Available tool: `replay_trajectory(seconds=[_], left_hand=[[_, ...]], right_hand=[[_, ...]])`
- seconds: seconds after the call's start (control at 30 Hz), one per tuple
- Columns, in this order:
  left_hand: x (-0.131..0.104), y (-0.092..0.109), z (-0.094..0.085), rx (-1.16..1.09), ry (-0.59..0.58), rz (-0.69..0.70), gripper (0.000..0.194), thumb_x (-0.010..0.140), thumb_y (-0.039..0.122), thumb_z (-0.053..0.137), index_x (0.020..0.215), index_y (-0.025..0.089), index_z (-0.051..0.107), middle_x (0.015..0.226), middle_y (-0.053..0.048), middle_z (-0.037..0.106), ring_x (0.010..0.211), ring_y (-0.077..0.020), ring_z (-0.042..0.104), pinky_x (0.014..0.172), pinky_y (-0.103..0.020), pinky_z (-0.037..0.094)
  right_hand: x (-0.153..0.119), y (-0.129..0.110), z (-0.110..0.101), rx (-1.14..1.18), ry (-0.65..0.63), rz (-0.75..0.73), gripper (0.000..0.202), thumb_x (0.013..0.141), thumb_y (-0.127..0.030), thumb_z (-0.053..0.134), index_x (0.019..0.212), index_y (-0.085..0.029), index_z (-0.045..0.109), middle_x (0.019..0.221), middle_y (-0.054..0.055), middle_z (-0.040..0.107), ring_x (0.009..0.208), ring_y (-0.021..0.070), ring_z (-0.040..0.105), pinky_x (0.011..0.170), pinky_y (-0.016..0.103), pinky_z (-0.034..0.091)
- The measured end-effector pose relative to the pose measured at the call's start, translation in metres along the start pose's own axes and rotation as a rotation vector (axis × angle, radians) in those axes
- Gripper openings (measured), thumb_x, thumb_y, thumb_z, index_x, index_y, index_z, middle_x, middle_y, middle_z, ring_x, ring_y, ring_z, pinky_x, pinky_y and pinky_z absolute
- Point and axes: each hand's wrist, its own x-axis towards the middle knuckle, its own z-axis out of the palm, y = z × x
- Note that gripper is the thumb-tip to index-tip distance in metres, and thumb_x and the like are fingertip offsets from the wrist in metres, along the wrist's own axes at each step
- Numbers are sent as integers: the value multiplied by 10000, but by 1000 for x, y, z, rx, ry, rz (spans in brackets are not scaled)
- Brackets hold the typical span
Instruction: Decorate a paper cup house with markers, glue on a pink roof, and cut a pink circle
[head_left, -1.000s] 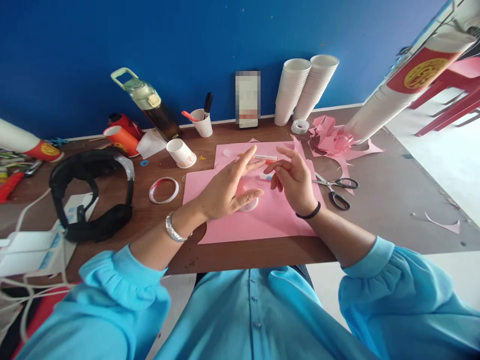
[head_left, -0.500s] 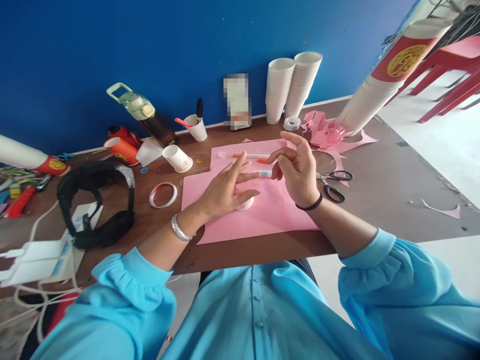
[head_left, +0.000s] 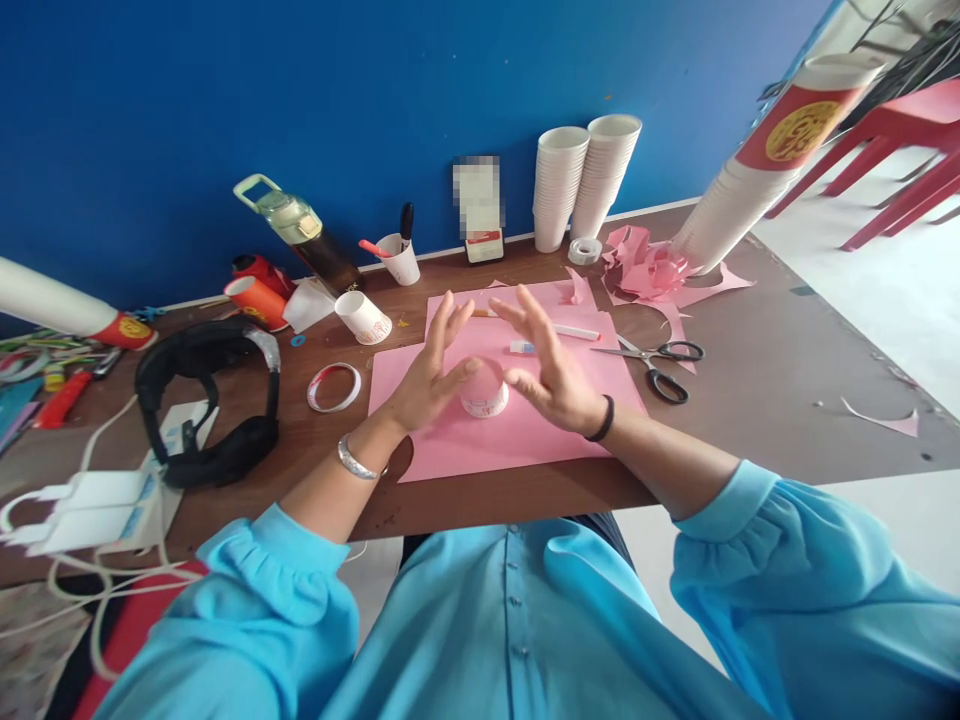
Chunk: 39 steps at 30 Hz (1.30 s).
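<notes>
Pink paper sheets (head_left: 450,455) lie at the table's front edge. On them stands a small round object (head_left: 484,400) with a pink top and a patterned white rim. My left hand (head_left: 435,375) is raised to its left, fingers apart and holding nothing. To its right my right hand (head_left: 551,375) is up too, empty, with its fingers spread. A glue stick (head_left: 522,347) and a white marker with a red end (head_left: 577,331) lie behind my right hand. Black-handled scissors (head_left: 660,352) rest at the sheets' right edge.
A tape ring (head_left: 334,388), a paper cup (head_left: 364,318) and a black headset (head_left: 210,400) are on the left. Behind are a bottle (head_left: 307,235), a pen cup (head_left: 399,262) and stacked cups (head_left: 559,190). Pink scraps (head_left: 649,265) lie at the back right.
Both hands have turned to face each other on either side of the small round object. My right hand has lowered and its fingers have spread, uncovering the marker. The view has shifted slightly.
</notes>
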Motion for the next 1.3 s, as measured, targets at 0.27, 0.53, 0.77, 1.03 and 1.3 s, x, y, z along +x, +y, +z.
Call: replay_trajectory(seconds=[0.27, 0.53, 0.77, 1.03, 1.3], left_hand=[[0, -6, 9, 73, -71, 46, 993, 1008, 661, 467, 1680, 197, -97, 1747, -241, 182, 1645, -340, 178, 1319, -587, 193], [-6, -11, 0, -34, -121, -51, 946, 1010, 707, 392, 1680, 277, -117, 1773, -171, 136, 1662, -315, 71, 1331, -593, 103], [-28, -42, -11, -127, -165, -78, 1251, 801, 797, 671, 1681, 331, -84, 1766, -175, 167, 1658, -359, 40, 1314, -649, 39], [-24, -27, -9, -230, -159, -104, 1313, 722, 567, 895, 1677, 411, 8, 1766, -112, 209, 1657, -307, 117, 1329, -598, 116], [-25, -5, -27, -667, 80, -197, 1012, 902, 894, 115, 1542, 221, 516, 1679, -132, 416, 1584, -319, 362, 1240, -553, 415]], right_hand=[[-10, 3, 18, -304, -227, -90, 1089, 935, -799, 395, 1672, -221, -161, 1701, 229, 331, 1596, 355, 319, 1280, 632, 298], [-8, 5, 10, -236, -206, -54, 1035, 957, -769, 446, 1686, -265, -88, 1652, 209, 431, 1536, 373, 429, 1231, 681, 360], [0, 15, -10, 27, 118, 170, 672, 1061, -589, 469, 1631, -311, 246, 1236, 116, 731, 1080, 256, 731, 910, 461, 653], [-2, 26, -6, 57, 121, 188, 486, 1059, -327, 486, 1530, -306, 365, 1014, 22, 712, 675, 130, 674, 609, 295, 585], [0, 19, -10, 24, 126, 227, 485, 1014, -288, 515, 1483, -270, 390, 1012, 29, 715, 689, 135, 680, 588, 287, 557]])
